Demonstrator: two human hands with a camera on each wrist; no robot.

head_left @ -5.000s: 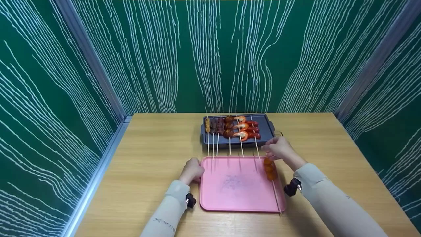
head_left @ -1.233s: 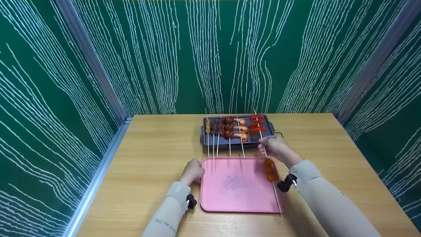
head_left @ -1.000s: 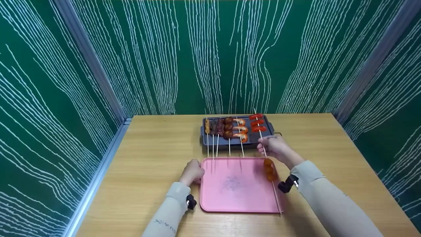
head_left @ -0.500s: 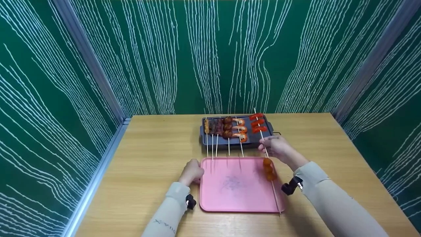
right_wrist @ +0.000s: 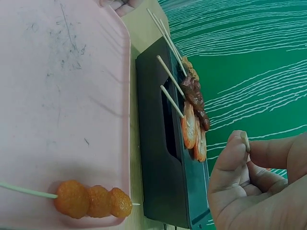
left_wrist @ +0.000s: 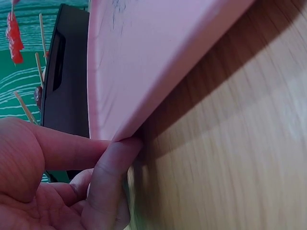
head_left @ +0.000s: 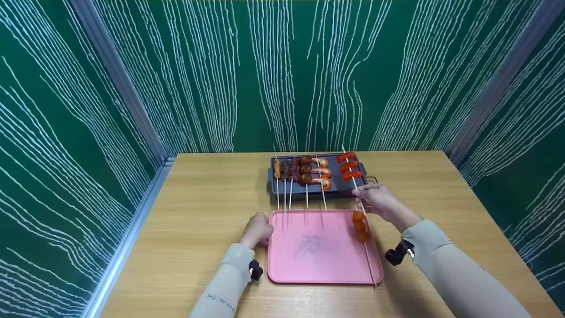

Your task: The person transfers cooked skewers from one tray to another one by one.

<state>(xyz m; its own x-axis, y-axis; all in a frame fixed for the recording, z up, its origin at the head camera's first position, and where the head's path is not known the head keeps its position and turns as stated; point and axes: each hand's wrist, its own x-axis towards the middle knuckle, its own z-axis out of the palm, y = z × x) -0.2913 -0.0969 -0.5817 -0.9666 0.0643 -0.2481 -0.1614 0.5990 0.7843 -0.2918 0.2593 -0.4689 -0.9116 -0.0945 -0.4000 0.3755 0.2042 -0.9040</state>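
Red skewer (head_left: 348, 166) could twist, pinched by its thin stick (head_left: 355, 184) in my right hand (head_left: 379, 201); left hand (head_left: 257, 229) grips tray (head_left: 318, 265).

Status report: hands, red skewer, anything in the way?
Left hand pinches edge of pink tray. Right hand holds red skewer above griddle. Possible obstacle: orange skewer on tray's right.

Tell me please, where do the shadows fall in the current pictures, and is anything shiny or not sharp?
Head view: a soft shadow beside the right sleeve and a pale sheen on the near part of the table; left wrist view: a dark shadow along the pink tray, the red skewer looking soft; right wrist view: faint streaks on the tray, probably stick shadows.
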